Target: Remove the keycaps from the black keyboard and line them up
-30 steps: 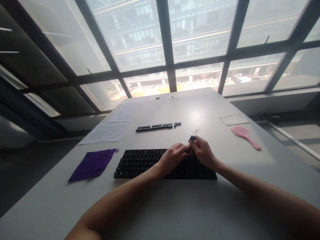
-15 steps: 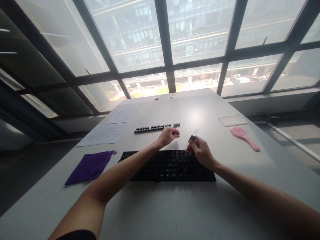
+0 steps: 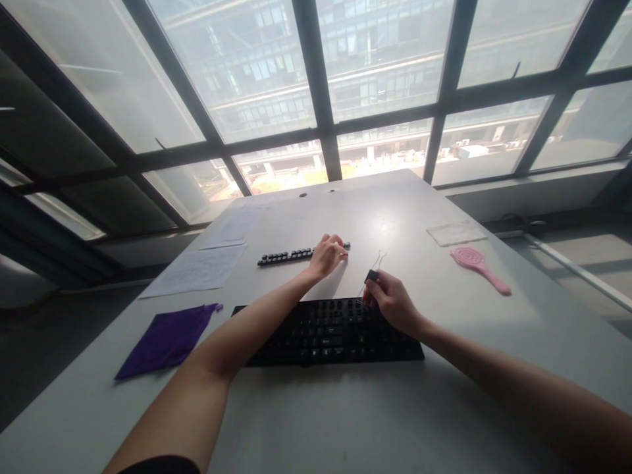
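A black keyboard lies on the grey table in front of me. Beyond it runs a row of loose black keycaps. My left hand reaches over the keyboard to the right end of that row, fingers curled down onto the keycaps; what it pinches, if anything, is hidden. My right hand hovers over the keyboard's upper right corner and is closed on a black binder clip with wire handles pointing up and away.
A purple cloth lies left of the keyboard. Paper sheets rest at the back left. A pink brush and a clear plastic bag sit at the right. Large windows stand behind the table's far edge.
My left hand left the right hand at the keyboard and reached forward to the right end of the keycap row. The right hand stayed put, still holding the clip.
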`<state>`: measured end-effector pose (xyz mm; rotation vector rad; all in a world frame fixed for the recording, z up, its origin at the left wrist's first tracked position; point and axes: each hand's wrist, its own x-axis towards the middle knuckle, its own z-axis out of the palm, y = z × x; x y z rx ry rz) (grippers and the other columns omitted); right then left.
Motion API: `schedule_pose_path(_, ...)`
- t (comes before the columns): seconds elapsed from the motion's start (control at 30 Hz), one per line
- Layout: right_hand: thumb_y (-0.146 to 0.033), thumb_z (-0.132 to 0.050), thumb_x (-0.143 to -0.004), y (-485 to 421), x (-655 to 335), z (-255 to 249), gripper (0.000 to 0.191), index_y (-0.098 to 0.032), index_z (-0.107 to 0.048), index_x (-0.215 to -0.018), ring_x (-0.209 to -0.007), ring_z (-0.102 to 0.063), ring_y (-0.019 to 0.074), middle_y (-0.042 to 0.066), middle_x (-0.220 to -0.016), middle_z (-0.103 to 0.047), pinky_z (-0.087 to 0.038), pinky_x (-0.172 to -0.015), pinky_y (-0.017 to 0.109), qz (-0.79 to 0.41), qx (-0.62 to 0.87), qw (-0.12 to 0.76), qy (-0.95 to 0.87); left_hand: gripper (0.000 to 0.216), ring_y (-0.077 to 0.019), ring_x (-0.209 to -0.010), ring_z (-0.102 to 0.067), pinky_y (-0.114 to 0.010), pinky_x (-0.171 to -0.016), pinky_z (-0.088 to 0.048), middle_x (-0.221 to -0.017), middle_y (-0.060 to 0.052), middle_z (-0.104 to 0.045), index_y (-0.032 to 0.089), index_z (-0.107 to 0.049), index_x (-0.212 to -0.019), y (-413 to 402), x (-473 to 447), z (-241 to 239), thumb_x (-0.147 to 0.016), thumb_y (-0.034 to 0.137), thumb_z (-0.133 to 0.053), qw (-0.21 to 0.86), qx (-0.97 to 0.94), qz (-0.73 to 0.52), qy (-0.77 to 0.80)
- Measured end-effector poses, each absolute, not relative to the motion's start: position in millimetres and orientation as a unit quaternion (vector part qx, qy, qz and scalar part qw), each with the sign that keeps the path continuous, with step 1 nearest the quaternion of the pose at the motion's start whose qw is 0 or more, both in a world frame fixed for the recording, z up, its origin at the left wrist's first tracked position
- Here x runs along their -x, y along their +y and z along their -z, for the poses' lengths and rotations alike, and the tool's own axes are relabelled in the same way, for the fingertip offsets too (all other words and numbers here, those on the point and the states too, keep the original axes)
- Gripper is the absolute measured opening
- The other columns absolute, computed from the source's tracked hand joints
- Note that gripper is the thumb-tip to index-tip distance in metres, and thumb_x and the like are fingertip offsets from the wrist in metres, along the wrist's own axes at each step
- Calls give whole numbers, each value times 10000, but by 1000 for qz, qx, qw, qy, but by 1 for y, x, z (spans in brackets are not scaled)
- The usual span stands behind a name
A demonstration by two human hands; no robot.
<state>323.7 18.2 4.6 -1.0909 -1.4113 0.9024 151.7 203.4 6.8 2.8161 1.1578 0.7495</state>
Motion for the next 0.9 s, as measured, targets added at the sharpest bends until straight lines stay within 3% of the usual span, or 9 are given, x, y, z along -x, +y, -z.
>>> schedule_pose_path(0.5, -332, -506, -974, 18, -324, -3, 238, -203, -552, -779, -612, -600, 156, 11, -685, -666, -446, -606, 295, -376, 456, 532, -607, 116, -241, -1020, -482, -380, -911, -486, -1063, -59, -639, 265, -805, -879, 213, -152, 1, -871, 238, -693, -10, -882, -260, 394)
schedule_pose_path(0.9, -300, -503, -971, 17, -324, -4, 224, -198, -550, -778, -603, -583, 148, 7, -679, -658, -438, -608, 292, -377, 457, 528, -608, 67, -241, -1020, -477, -375, -911, -486, -1061, -56, -621, 240, -791, -778, 220, -156, -1, -821, 239, -739, -9, -867, -267, 421)
